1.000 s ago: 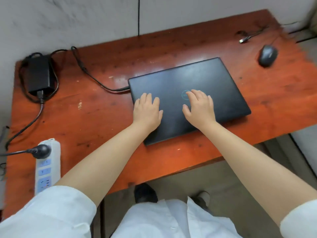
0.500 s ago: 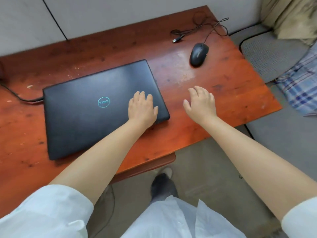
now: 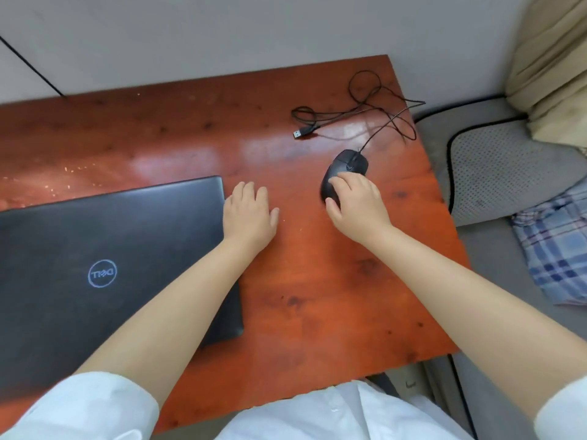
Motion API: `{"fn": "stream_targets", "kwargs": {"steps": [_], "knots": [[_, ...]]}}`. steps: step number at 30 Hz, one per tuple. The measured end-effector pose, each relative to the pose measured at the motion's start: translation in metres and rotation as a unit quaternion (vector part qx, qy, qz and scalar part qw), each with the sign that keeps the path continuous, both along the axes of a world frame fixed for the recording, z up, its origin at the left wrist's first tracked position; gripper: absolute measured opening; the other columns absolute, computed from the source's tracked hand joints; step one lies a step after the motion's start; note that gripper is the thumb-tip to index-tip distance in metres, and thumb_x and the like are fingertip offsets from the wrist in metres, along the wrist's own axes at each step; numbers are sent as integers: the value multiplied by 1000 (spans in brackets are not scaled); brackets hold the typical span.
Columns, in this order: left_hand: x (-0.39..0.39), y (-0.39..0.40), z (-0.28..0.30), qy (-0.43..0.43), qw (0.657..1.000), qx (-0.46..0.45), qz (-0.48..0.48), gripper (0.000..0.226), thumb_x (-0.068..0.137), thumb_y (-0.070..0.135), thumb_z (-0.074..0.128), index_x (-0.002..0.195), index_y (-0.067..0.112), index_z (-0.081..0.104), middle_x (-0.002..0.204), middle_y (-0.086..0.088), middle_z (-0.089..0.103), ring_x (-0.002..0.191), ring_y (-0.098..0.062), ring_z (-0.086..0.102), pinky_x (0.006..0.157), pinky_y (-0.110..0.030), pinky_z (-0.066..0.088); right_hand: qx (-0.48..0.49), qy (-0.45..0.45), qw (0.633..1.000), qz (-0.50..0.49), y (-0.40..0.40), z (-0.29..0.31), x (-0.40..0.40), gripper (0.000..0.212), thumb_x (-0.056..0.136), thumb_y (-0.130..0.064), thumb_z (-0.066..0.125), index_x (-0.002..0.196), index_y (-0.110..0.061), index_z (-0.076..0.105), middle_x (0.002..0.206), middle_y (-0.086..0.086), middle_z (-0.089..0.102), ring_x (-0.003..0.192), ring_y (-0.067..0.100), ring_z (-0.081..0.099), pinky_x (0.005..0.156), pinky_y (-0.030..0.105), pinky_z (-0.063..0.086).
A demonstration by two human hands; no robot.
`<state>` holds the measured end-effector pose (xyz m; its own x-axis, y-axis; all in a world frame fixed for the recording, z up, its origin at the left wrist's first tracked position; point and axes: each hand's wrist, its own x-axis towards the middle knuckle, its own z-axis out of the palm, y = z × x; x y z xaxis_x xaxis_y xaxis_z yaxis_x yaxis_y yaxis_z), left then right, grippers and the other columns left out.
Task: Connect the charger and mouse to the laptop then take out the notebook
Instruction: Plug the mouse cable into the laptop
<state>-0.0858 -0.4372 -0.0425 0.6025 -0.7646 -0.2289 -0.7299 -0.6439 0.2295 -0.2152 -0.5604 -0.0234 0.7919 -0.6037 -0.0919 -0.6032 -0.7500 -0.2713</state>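
the closed black laptop (image 3: 104,265) lies flat on the left part of the reddish wooden worktop (image 3: 317,281), its lid logo facing up and its left side cut off by the edge of the view. the left forearm crosses the laptop's right near corner, and the left hand (image 3: 249,214) lies palm down just past the laptop's right edge, fingers together and relaxed, grasping nothing; its little-finger side is at the lid's edge and the rest is over bare wood. to the right of it, a little apart, the right hand (image 3: 357,206) is cupped over the near half of the black mouse (image 3: 344,171), fingers curled on top and thumb against its left side. the mouse sits on the worktop near the right edge. its thin black cable (image 3: 378,112) runs back from its front in loose loops toward the far right corner, ending in a usb plug (image 3: 301,133) lying free on the wood, well apart from the laptop. beyond the right edge are a grey cushion (image 3: 495,173) and a blue checked cloth (image 3: 559,246).
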Motion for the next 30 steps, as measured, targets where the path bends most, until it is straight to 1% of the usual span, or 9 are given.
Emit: {"fn": "stream_targets", "kwargs": {"steps": [7,10,13,15,17,20,23,28,30], "knots": [[17,-5,-2,-1,997,-24,79,44,92,22,49,127,-2,44,143,-24,39,137,-35,27,113,-43,26,-38,9,993,114,-59,-6,70,30,83,-6,46,109,6,56,113,25,59,106,38,52,89,44,39],[19,11,0,-24,989,-67,132,43,87,14,57,122,-8,49,134,-30,47,131,-42,37,110,-48,30,-101,38,987,115,-77,-16,92,31,79,-3,46,107,5,54,113,27,56,108,38,50,98,47,34],[17,34,-2,-9,978,-41,204,47,91,18,52,130,-6,42,142,-29,38,137,-39,28,113,-46,24,-113,60,989,77,-94,-23,99,33,79,-1,46,111,8,50,117,30,52,111,39,46,108,53,22],[15,49,-6,-7,972,-33,232,47,93,18,47,133,-5,37,146,-27,32,139,-38,22,115,-45,20,-111,69,988,78,-104,-27,102,30,82,-2,48,109,9,51,115,32,52,110,41,47,107,55,21],[9,64,-9,-6,969,-24,246,47,95,17,43,135,-4,34,148,-25,28,141,-36,18,116,-45,17,-106,72,987,98,-107,-28,103,26,84,-3,49,106,11,52,112,33,53,107,43,49,100,53,30],[3,78,-12,-1,969,-28,246,47,95,16,43,137,-2,32,150,-22,26,142,-33,17,116,-44,15,-76,74,987,117,-105,-25,103,24,86,-4,50,104,12,52,111,35,50,105,47,47,84,53,40],[1,80,-12,-2,968,-33,250,47,94,15,43,137,-2,33,150,-20,27,142,-32,18,116,-44,14,-17,78,985,154,-92,-17,104,24,91,-9,48,104,10,53,112,32,49,99,47,53,77,52,45],[3,80,-16,0,966,-24,256,48,96,16,35,141,1,25,154,-15,20,144,-26,11,118,-38,8,82,18,949,305,-27,-6,98,22,91,-16,50,102,2,58,102,23,55,87,39,58,69,45,48],[4,80,-17,-2,966,-23,258,48,96,15,35,141,2,24,154,-14,20,144,-25,11,118,-37,8,112,17,937,331,0,-10,94,24,92,-18,49,102,1,59,102,21,56,86,38,58,68,43,48]]}}
